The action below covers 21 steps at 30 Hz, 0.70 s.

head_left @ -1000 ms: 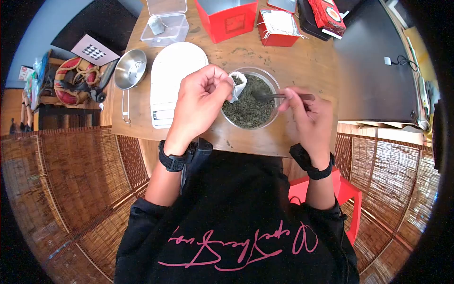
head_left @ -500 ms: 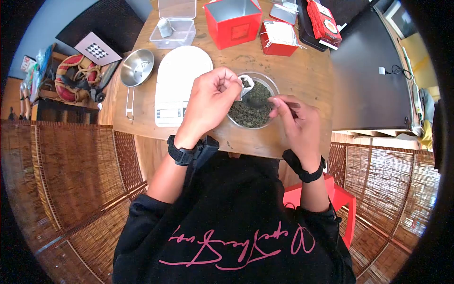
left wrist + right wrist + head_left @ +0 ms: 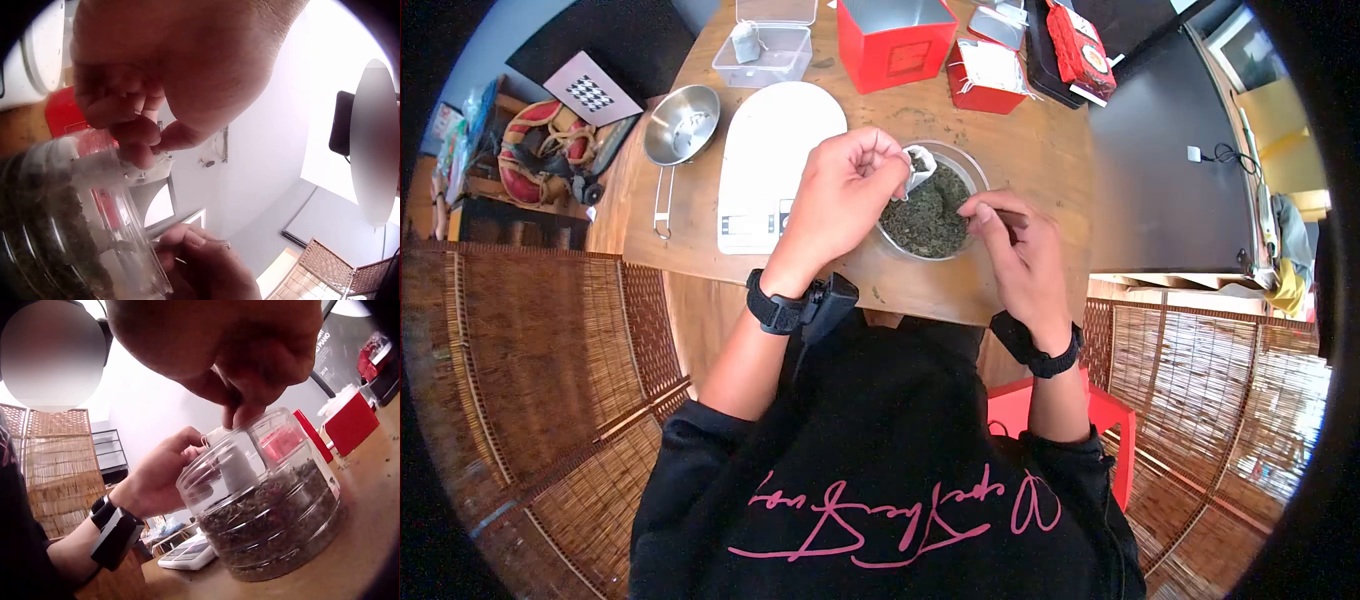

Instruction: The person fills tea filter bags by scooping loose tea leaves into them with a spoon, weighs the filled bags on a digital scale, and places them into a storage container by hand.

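Observation:
My left hand point(image 3: 840, 195) pinches a small white tea bag point(image 3: 919, 170) by its edge, holding its mouth open over the jar. Dark leaf shows inside the bag. Below it, a clear round plastic jar point(image 3: 984, 182) holds dried tea leaves point(image 3: 930, 218), about half full in the right wrist view. At the jar's right rim, my right hand point(image 3: 1025, 255) grips a spoon between thumb and fingers. Its thin handle point(image 3: 257, 453) slants down into the jar, and its bowl is hidden among the leaves.
Left of the jar lies a white kitchen scale point(image 3: 775, 150), then a steel pan point(image 3: 685, 125) with a long handle. Behind stand a clear box point(image 3: 785, 70) containing a filled tea bag point(image 3: 745, 42), a red tin point(image 3: 895, 50) and a red box point(image 3: 985, 98) of white bags. Leaf crumbs dot the table.
My right hand has moved left to the jar's rim, and the spoon, earlier visible above the leaves, has sunk into them. The left hand still holds the tea bag over the jar.

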Available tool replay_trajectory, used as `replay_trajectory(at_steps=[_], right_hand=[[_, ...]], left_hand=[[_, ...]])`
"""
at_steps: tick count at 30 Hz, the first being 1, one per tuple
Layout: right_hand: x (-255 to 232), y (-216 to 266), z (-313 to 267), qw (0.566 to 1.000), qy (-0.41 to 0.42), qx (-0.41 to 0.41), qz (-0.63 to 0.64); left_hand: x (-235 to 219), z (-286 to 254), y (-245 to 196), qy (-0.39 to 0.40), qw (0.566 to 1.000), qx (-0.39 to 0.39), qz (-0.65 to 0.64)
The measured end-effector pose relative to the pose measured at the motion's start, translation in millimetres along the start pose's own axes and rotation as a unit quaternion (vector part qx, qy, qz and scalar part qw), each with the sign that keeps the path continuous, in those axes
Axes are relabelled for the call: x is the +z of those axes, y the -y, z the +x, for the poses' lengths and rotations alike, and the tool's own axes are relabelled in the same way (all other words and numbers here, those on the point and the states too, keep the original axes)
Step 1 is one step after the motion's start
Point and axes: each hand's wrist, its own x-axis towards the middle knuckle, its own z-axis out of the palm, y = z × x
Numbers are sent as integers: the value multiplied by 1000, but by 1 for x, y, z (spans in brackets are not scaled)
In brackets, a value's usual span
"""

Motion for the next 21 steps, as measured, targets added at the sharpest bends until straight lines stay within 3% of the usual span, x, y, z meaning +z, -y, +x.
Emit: replay_trajectory(at_steps=[3,7,9,12,21], right_hand=[[6,-3,-6,994,-12,56,89],[13,-1,-13,993,-10,42,107],[15,-5,-15,980,-68,79,168],[4,-14,-18,971,-85,110,197],[-32,-15,-17,948,-168,96,254]], left_hand=[[-3,1,0,7,1000,-10,-10],[-3,1,0,13,1000,-9,-9],[-4,1,-1,14,1000,-14,-9],[-5,2,-2,15,1000,-25,-7],[-3,2,1,12,1000,-14,-12]])
